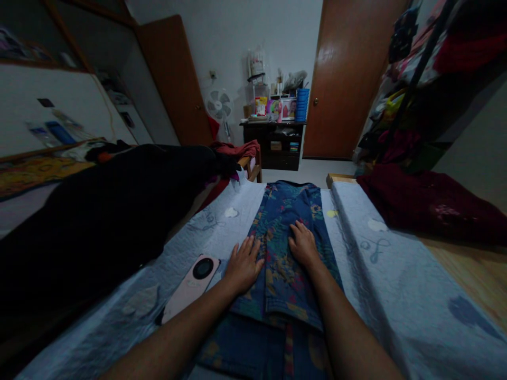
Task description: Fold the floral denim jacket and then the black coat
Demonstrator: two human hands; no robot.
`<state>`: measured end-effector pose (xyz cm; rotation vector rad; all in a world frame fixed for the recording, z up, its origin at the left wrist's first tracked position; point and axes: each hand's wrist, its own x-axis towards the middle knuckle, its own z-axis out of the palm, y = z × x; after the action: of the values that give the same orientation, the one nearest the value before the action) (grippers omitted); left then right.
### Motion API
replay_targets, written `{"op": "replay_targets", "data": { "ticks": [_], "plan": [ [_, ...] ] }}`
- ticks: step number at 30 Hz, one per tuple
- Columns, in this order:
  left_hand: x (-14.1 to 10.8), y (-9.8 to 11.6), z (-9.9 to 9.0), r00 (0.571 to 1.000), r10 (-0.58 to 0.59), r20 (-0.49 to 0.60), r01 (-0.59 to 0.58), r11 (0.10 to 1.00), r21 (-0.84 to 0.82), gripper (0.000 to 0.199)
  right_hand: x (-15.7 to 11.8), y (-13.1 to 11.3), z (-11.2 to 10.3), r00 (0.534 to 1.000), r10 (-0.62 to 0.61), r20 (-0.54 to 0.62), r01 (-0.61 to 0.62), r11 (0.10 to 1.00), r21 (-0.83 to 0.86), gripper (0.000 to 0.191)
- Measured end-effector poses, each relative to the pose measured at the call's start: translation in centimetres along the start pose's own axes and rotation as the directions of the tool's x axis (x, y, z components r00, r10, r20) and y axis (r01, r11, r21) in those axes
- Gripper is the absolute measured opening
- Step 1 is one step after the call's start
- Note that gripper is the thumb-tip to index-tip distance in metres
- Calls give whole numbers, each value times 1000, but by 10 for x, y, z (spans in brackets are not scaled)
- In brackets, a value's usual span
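A blue floral garment (pixel 283 211) lies lengthwise before me on the pale patterned bed cover (pixel 245 216). One narrow section of it, ending in a hemmed edge, lies folded over the rest. My left hand (pixel 242 264) rests flat on the garment's left side, its fingers spread and pointing away from me. Further up and to the right, my right hand (pixel 303 243) presses on the folded section with its fingers stretched out. Neither hand grasps anything. A pink phone (pixel 190 290) with a round black camera lies face down beside my left forearm.
A large dark cloth heap (pixel 119 211) covers the left side. At the right, a maroon bundle (pixel 431 203) sits by a bare wooden board (pixel 467 269). Beyond the bed stand a fan (pixel 219 104), a dark cabinet (pixel 273 150) and a brown door (pixel 336 79). Clothes hang at the upper right.
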<state>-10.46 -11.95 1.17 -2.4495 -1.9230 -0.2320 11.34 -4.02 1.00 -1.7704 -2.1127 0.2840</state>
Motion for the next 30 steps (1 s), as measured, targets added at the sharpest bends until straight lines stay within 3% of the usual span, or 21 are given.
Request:
{"op": "replay_targets", "data": {
  "ticks": [6, 9, 13, 21, 24, 30],
  "plan": [
    [-16, 12, -7, 1000, 12, -9, -13, 992, -122, 57, 0, 4, 2, 997, -44, -56, 47, 997, 54, 46],
    [-27, 29, -16, 987, 157, -24, -158, 963, -219, 52, -1, 2, 2, 996, -46, -71, 49, 998, 46, 46],
    [-41, 47, -27, 940, 329, 90, -286, 904, -319, 52, -3, 0, 1, 993, -55, -103, 58, 998, 25, 45],
    [-60, 51, -35, 934, 317, 166, -248, 908, -336, 52, -6, -5, -2, 992, -59, -108, 56, 998, -28, 43],
    [-67, 53, -35, 943, 301, 143, -240, 912, -333, 51, -7, -7, -6, 996, -62, -67, 58, 997, -51, 46],
    [-72, 55, -28, 962, 264, 70, -233, 926, -296, 48, -19, -13, -18, 984, -16, 175, 40, 990, -137, 63]
  ]
}}
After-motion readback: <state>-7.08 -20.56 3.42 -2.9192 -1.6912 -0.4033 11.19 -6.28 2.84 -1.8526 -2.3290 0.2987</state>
